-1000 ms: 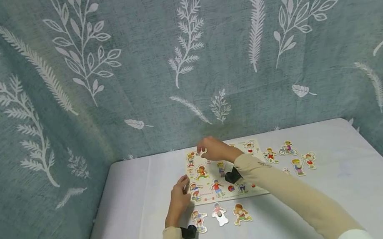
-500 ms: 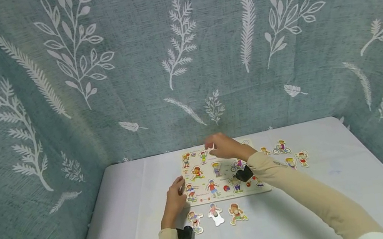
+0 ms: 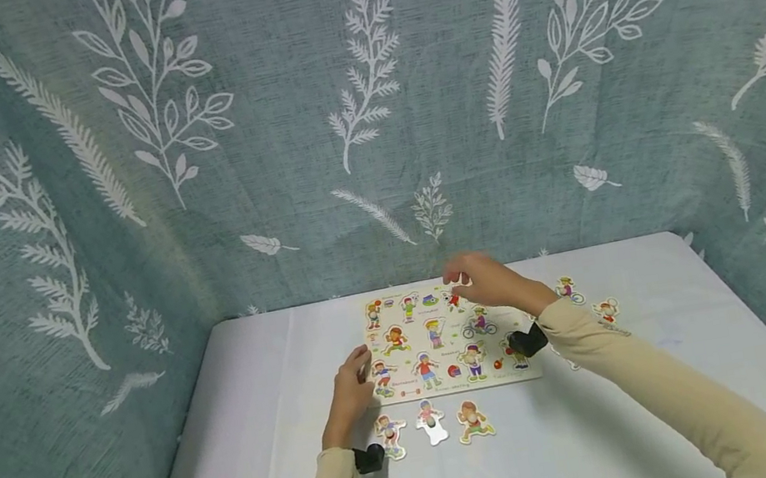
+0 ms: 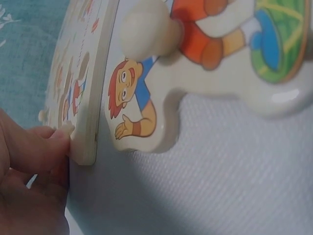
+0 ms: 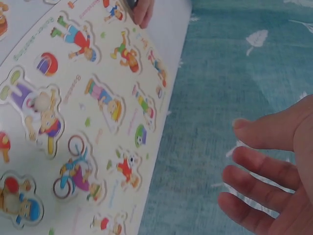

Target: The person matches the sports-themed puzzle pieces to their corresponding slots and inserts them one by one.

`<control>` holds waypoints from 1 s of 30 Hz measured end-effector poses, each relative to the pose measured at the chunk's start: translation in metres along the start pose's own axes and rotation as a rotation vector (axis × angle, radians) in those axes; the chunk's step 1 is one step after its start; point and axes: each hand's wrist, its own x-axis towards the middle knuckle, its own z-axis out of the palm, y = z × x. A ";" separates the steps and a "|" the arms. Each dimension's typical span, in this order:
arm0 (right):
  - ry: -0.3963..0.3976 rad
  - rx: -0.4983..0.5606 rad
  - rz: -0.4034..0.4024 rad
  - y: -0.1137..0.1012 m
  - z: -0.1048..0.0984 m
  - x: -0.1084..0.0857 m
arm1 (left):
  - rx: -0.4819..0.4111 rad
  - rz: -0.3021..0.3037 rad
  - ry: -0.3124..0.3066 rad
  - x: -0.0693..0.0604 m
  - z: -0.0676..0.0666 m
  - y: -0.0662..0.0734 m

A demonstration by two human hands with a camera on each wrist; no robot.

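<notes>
A wooden peg puzzle board (image 3: 419,343) with printed children playing sports lies at the back of the table. My left hand (image 3: 349,388) holds its left edge; in the left wrist view the thumb (image 4: 54,147) lies against the board's edge. Over the board's upper right hovers my right hand (image 3: 493,284), fingers spread loosely around nothing in the right wrist view. A batter piece (image 5: 41,105) with a round knob sits in the board, and a knobbed piece in a blue cap (image 5: 29,208) sits in another recess. Several other outlines show no knob.
In front of the board lie a skateboarder piece (image 3: 391,436), a partly glare-whitened piece (image 3: 431,424) and a runner piece (image 3: 474,421). Right of it are a cyclist piece (image 3: 566,290) and a red-clothed piece (image 3: 606,310), some hidden by the right arm. A patterned curtain (image 3: 309,158) hangs behind.
My right hand has moved rightward along the board's far side, uncovering its upper-left and middle pictures. My left hand stays at the left edge. The head view has shifted slightly.
</notes>
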 end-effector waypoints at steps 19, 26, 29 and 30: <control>0.043 -0.025 0.044 0.015 -0.024 -0.052 | 0.004 -0.039 -0.004 -0.004 0.002 0.004; 0.075 -0.023 0.037 0.023 -0.027 -0.067 | 0.001 -0.041 0.000 -0.003 0.001 0.007; 0.074 -0.011 0.052 0.026 -0.028 -0.075 | 0.005 -0.035 -0.003 -0.002 0.002 0.007; 0.072 -0.009 0.059 0.026 -0.028 -0.078 | -0.001 -0.031 -0.003 -0.002 0.002 0.007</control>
